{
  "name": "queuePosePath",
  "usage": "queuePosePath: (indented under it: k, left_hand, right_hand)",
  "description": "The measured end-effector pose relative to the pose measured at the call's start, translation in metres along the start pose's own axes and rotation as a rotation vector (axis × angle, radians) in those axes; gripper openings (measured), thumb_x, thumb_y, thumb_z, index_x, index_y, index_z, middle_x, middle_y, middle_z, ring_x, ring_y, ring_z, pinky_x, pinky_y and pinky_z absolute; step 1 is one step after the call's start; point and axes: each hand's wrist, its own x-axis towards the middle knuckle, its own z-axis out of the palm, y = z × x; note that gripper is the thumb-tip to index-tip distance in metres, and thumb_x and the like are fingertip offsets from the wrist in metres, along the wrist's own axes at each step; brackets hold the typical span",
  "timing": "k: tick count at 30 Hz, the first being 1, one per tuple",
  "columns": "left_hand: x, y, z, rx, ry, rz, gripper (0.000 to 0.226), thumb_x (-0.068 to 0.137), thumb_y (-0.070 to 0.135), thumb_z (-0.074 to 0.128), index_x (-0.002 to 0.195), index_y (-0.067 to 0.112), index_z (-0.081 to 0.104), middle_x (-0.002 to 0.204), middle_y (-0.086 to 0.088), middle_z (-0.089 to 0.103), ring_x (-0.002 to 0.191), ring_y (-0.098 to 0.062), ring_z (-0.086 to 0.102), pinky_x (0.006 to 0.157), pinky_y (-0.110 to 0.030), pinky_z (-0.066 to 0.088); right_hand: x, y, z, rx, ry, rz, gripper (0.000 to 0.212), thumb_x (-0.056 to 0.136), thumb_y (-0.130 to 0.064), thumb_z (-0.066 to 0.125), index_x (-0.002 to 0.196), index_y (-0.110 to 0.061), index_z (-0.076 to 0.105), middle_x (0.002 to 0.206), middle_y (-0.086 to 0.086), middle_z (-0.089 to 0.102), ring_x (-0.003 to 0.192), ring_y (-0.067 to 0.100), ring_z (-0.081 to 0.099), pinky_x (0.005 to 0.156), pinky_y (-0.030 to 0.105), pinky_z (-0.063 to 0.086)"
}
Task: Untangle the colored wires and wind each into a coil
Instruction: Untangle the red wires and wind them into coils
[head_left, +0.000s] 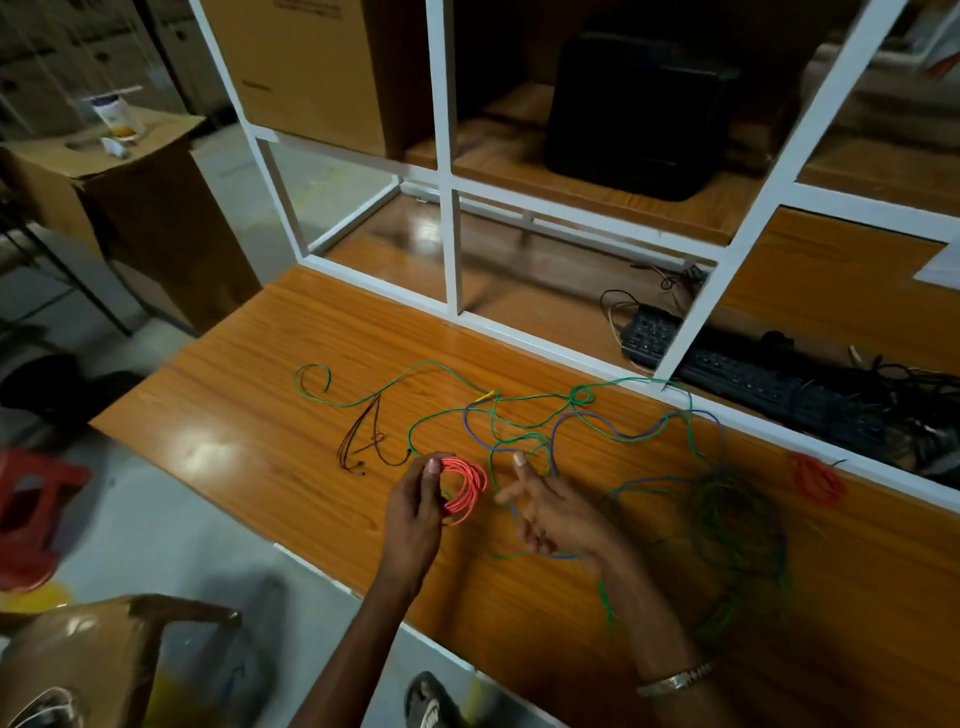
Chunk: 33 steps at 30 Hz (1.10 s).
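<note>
left hand (415, 499) over the near edge of the table (260, 415), fingers (432, 467) curled round a wound pink coil (465, 488), held upright just above the wood. right hand (550, 512) just beside it, fingers spread and relaxed, gripping nothing, hovering over loose strands. green wire (447, 366) strung loose across the table, from a small curl at the far left, through loops in the middle, to a dark tangled heap (737, 525) at the right, mixed there with blue wire (613, 428). blue and green crossing each other several times between the hands and the white frame (540, 345). brown wire (363, 434) lying bent to the left of the pink coil, apart from the tangle. second coil, orange (815, 478), flat on the table at the far right, near the frame. beyond the frame, a black keyboard (727, 369) with dark cables. gold watch (675, 679) on the right wrist.
</note>
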Motion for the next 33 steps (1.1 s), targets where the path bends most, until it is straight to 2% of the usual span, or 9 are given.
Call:
queuePosePath:
  k: [5, 8, 11, 16, 22, 25, 27, 30, 33]
  left_hand:
    - [0.022, 0.001, -0.015, -0.088, 0.001, -0.064, 0.035, 0.113, 0.038, 0.042, 0.101, 0.02, 0.07, 0.076, 0.002, 0.058, 0.07, -0.015, 0.05, 0.062, -0.036, 0.045]
    - [0.029, 0.008, -0.009, -0.235, 0.035, -0.178, 0.036, 0.114, 0.032, 0.039, 0.088, 0.017, 0.06, 0.068, 0.011, 0.056, 0.067, -0.008, 0.053, 0.064, -0.03, 0.051]
    - [0.04, 0.008, -0.001, -0.289, 0.097, -0.215, 0.038, 0.114, 0.03, 0.039, 0.085, 0.015, 0.059, 0.065, 0.008, 0.059, 0.058, -0.005, 0.053, 0.058, -0.028, 0.045]
    - [0.051, 0.011, 0.006, -0.381, 0.164, -0.314, 0.035, 0.113, 0.032, 0.041, 0.087, 0.016, 0.059, 0.072, 0.008, 0.063, 0.065, -0.011, 0.054, 0.053, -0.024, 0.046]
    - [0.055, 0.009, 0.011, -0.416, 0.202, -0.398, 0.038, 0.113, 0.034, 0.039, 0.089, 0.013, 0.06, 0.079, -0.003, 0.059, 0.067, -0.013, 0.052, 0.049, -0.019, 0.051]
    - [0.054, 0.003, 0.011, -0.423, 0.164, -0.424, 0.041, 0.113, 0.036, 0.041, 0.085, 0.012, 0.06, 0.074, -0.006, 0.057, 0.065, -0.018, 0.05, 0.051, -0.024, 0.048]
    - [0.052, -0.002, 0.008, -0.446, 0.077, -0.364, 0.041, 0.111, 0.037, 0.044, 0.091, 0.007, 0.062, 0.08, -0.012, 0.057, 0.073, -0.021, 0.052, 0.062, -0.03, 0.046]
    - [0.043, 0.0, 0.003, -0.359, -0.053, -0.156, 0.042, 0.112, 0.037, 0.045, 0.093, 0.003, 0.06, 0.08, -0.012, 0.054, 0.074, -0.018, 0.049, 0.066, -0.033, 0.043]
    - [0.043, -0.001, 0.0, -0.192, -0.06, 0.034, 0.034, 0.112, 0.037, 0.045, 0.11, 0.014, 0.07, 0.079, -0.009, 0.061, 0.072, -0.014, 0.055, 0.063, -0.034, 0.048]
  right_hand:
    - [0.002, -0.001, 0.019, 0.341, -0.125, -0.07, 0.047, 0.101, -0.048, 0.056, 0.113, -0.005, 0.073, 0.088, 0.015, 0.073, 0.071, 0.02, 0.069, 0.064, 0.025, 0.051]
    - [0.002, 0.003, 0.026, 0.26, -0.131, -0.169, 0.025, 0.097, -0.022, 0.07, 0.119, -0.011, 0.07, 0.097, 0.007, 0.074, 0.077, 0.014, 0.064, 0.064, 0.026, 0.047]
    - [0.001, 0.001, 0.033, 0.086, -0.165, -0.319, 0.037, 0.087, -0.006, 0.08, 0.121, -0.017, 0.072, 0.093, 0.001, 0.07, 0.082, 0.012, 0.06, 0.063, 0.023, 0.044]
    - [0.01, -0.014, 0.047, -0.085, -0.088, -0.47, 0.032, 0.082, -0.009, 0.084, 0.109, -0.027, 0.081, 0.081, -0.014, 0.066, 0.074, 0.006, 0.054, 0.067, 0.018, 0.04]
    - [0.015, -0.009, 0.05, -0.174, 0.001, -0.551, 0.028, 0.077, -0.011, 0.088, 0.101, -0.026, 0.083, 0.095, 0.008, 0.063, 0.077, 0.001, 0.053, 0.067, 0.012, 0.039]
    - [0.018, -0.009, 0.054, -0.099, 0.046, -0.576, 0.024, 0.078, -0.016, 0.088, 0.096, -0.03, 0.083, 0.095, 0.0, 0.069, 0.085, 0.002, 0.062, 0.073, 0.017, 0.046]
    - [0.021, -0.011, 0.054, 0.035, 0.157, -0.589, 0.018, 0.078, -0.011, 0.088, 0.091, -0.022, 0.084, 0.095, -0.001, 0.076, 0.091, 0.006, 0.07, 0.08, 0.021, 0.052]
    - [0.022, -0.016, 0.049, 0.355, 0.291, -0.434, 0.008, 0.085, -0.007, 0.081, 0.093, -0.007, 0.08, 0.092, 0.008, 0.079, 0.078, 0.012, 0.072, 0.062, 0.023, 0.047]
    - [0.021, -0.014, 0.05, 0.578, 0.297, -0.256, 0.011, 0.087, -0.013, 0.079, 0.097, -0.009, 0.078, 0.091, 0.01, 0.078, 0.07, 0.014, 0.072, 0.057, 0.022, 0.04]
